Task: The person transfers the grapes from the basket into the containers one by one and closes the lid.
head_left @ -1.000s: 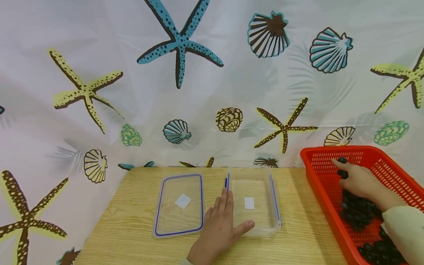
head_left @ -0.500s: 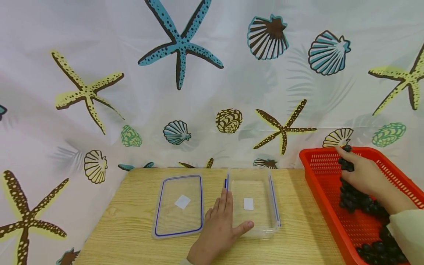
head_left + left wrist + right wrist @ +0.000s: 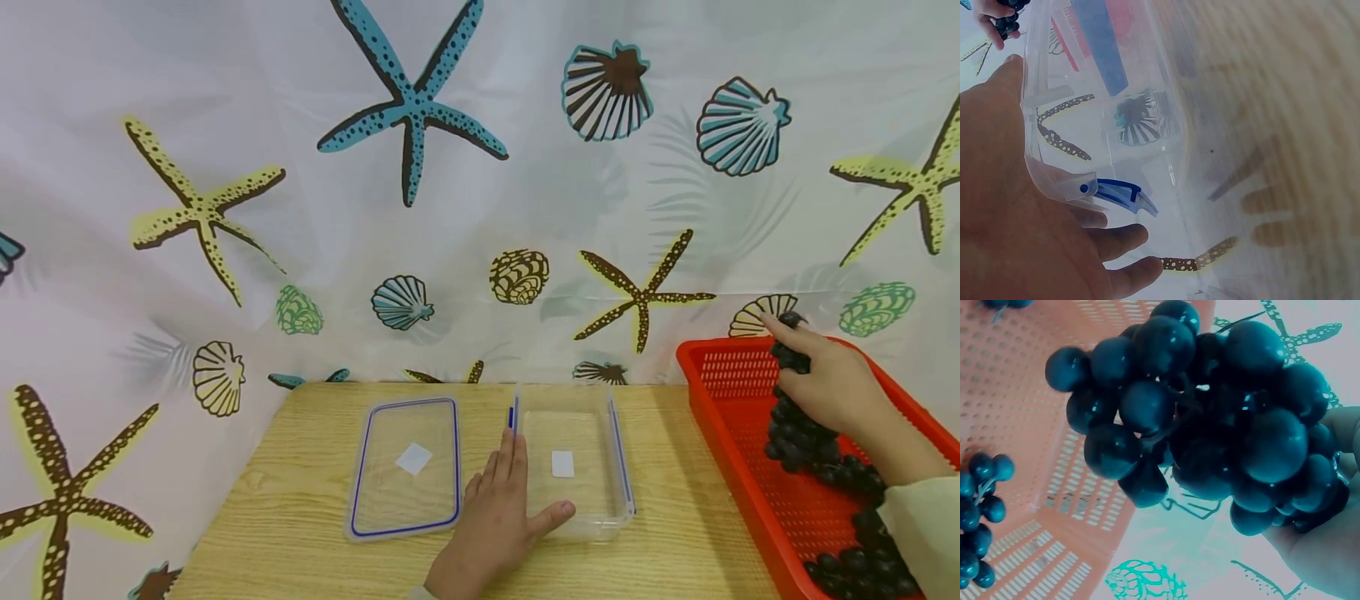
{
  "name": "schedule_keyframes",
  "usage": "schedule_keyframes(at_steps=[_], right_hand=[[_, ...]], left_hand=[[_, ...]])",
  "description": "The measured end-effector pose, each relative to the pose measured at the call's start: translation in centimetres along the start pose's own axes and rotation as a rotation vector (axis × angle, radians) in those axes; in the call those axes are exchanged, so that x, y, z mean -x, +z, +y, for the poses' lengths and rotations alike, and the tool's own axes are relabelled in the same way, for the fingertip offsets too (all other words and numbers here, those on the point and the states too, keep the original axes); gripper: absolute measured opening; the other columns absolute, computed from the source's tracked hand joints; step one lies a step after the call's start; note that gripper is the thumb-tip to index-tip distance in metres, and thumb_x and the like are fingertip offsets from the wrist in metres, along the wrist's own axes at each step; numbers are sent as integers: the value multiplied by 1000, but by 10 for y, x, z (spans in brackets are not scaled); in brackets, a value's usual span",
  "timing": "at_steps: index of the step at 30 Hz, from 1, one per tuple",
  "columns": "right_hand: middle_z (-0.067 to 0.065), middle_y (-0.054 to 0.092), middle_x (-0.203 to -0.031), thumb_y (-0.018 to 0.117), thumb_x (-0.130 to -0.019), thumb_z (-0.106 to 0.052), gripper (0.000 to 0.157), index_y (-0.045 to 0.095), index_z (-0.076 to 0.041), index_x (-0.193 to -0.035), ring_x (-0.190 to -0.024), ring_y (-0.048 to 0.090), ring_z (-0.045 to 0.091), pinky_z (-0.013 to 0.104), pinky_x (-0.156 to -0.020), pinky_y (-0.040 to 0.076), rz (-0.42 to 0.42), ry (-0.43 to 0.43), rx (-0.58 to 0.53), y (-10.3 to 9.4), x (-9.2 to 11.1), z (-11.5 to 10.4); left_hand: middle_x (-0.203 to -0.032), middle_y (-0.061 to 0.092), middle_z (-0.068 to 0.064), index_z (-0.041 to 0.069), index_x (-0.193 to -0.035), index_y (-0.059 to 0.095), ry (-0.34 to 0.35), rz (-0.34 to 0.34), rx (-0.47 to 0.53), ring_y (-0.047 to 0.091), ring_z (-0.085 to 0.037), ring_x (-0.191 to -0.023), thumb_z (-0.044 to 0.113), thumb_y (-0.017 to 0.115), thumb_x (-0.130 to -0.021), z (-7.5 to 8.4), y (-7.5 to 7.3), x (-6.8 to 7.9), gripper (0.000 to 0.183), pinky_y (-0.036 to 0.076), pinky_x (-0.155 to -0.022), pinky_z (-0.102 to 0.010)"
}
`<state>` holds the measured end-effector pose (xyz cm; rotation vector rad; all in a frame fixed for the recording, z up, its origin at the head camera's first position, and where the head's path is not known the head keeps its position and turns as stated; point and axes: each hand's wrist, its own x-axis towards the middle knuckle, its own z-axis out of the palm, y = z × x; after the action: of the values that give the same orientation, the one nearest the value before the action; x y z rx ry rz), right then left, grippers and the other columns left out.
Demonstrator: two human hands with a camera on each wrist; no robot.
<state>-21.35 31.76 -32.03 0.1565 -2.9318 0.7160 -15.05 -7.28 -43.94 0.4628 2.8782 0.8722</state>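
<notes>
My right hand (image 3: 832,379) grips a bunch of dark grapes (image 3: 1197,419) above the red basket (image 3: 738,467); the bunch hangs below the fingers. Other dark grapes (image 3: 862,571) lie in the basket, also seen at the left of the right wrist view. My left hand (image 3: 498,508) rests with straight fingers against the left side of the clear plastic container (image 3: 588,492), thumb over its near edge. In the left wrist view, the container's blue-edged clip (image 3: 1119,192) shows by the fingers.
A clear lid (image 3: 405,492) with a blue seal lies on the wooden table (image 3: 300,483), left of the container. Behind the table hangs a white cloth (image 3: 465,225) printed with starfish and shells. The basket's raised left wall stands between the grapes and the container.
My right hand has risen a little with the bunch of grapes, lifting it from the basket's pile. The left hand has stayed in place against the container.
</notes>
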Motion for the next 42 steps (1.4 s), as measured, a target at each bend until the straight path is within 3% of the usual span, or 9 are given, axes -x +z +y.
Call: schedule_keyframes(at_steps=[3, 5, 7, 9, 14, 17, 24, 30, 42], right_hand=[[43, 19, -152, 52, -94, -4, 75, 23, -17, -162, -50, 46, 28, 36, -48, 31, 25, -12, -8, -2, 1, -6], [42, 17, -154, 52, -94, -4, 74, 24, -18, -162, -76, 61, 45, 36, -49, 30, 34, -25, -15, -4, 2, -12], [41, 17, -155, 52, -94, -4, 74, 25, -20, -162, -112, 53, 58, 37, -48, 30, 45, -38, -24, -5, 3, -17], [40, 21, -155, 52, -94, -4, 74, 27, -20, -161, -132, 29, 64, 37, -50, 31, 58, -53, -24, -7, 4, -23], [37, 28, -154, 54, -93, -3, 72, 32, -18, -160, -138, 27, 60, 56, -70, 48, 79, -91, -39, -7, 7, -38], [36, 30, -154, 55, -93, -2, 70, 36, -18, -158, -139, 28, 57, 67, -88, 42, 89, -120, -66, -5, 10, -48], [35, 28, -156, 57, -92, -1, 70, 40, -18, -157, -138, 33, 55, 44, -65, 37, 98, -172, -105, 0, 15, -72], [30, 39, -153, 57, -91, 2, 68, 43, -16, -155, -106, 50, 40, 43, -67, 37, 123, -247, -139, 9, 19, -91], [22, 35, -158, 56, -94, -2, 67, 41, -24, -157, -144, 31, 44, 55, -89, 43, 73, -271, -243, 33, 18, -124]], left_hand=[[-167, 2, -19, -1, -161, 10, 2, 3, -2, 15, -43, -150, 68, 53, -95, 0, 1, 0, 105, 21, -112, -66], [-167, 2, -19, -2, -161, 10, 4, 6, -3, 15, -43, -150, 68, 53, -95, 0, 1, 0, 105, 22, -112, -66], [-167, 2, -19, -2, -161, 10, 5, 7, -4, 16, -43, -150, 68, 53, -95, 0, 1, 0, 105, 22, -112, -66], [-167, 3, -19, -2, -161, 11, 5, 8, -3, 16, -43, -150, 68, 53, -95, 0, 0, 0, 105, 21, -112, -66], [-167, 3, -19, -2, -161, 11, 2, 9, -5, 17, -43, -150, 68, 54, -95, 0, 0, 0, 105, 22, -112, -65], [-167, 3, -19, -2, -161, 10, 4, 11, -4, 18, -43, -149, 67, 54, -95, -1, 0, 1, 105, 22, -112, -65], [-167, 2, -20, -2, -161, 10, 16, 13, 1, 18, -45, -149, 67, 53, -96, -3, 1, 0, 104, 22, -112, -66], [-167, 2, -19, -1, -161, 9, 11, 16, -8, 18, -43, -149, 68, 52, -95, -3, 2, -1, 105, 23, -112, -65], [-167, 2, -18, -1, -161, 10, 11, 23, -23, 19, -43, -149, 69, 53, -95, -4, 4, -2, 105, 24, -112, -64]])
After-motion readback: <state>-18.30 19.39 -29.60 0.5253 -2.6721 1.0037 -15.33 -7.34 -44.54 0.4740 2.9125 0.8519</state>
